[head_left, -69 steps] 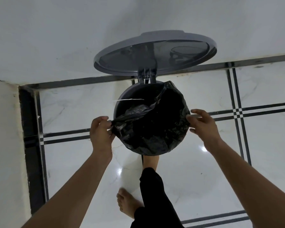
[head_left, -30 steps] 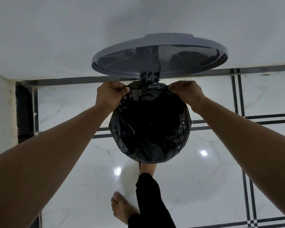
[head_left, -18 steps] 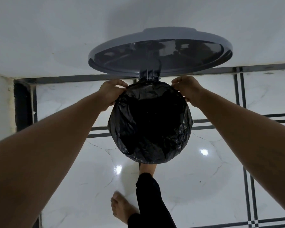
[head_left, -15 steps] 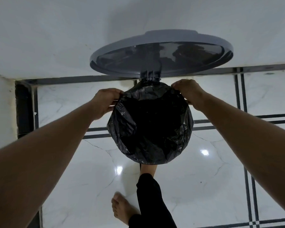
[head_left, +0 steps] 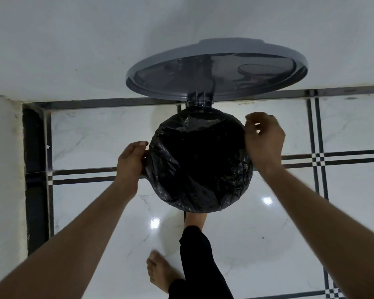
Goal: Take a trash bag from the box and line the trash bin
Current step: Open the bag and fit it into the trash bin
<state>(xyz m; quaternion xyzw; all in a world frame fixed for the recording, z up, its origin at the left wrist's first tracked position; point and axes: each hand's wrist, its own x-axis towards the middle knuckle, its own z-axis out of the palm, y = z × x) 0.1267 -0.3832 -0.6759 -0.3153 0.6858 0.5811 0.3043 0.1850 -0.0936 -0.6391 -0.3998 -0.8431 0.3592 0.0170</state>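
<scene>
Floor (head_left: pixel 343 223): glossy white marble tile with dark stripe lines, under both hands and forearms. White wall (head_left: pixel 73 39) beyond the hands.

Bin lid (head_left: pixel 216 72): grey, round, hinged up and open, above and past both hands.

Trash bin: body itself is hidden, fully covered by the bag. It sits between the two hands.

Trash bag (head_left: pixel 199 160): black, crinkled, mouth stretched over the whole bin rim, dark hollow in the middle.

Left hand (head_left: pixel 131 161): against the left side of the bag at the rim, fingers curled onto the plastic; real grip or just pressing, can't tell.

Right hand (head_left: pixel 265 140): on the upper-right rim, thumb and fingertips pinched together beside the bag edge; whether plastic is in the pinch, can't tell.

Bare foot (head_left: pixel 160 270) on the floor nearer than both hands; another foot (head_left: pixel 195 221) under the bin's near edge, black trouser leg (head_left: pixel 200 260) behind it.
</scene>
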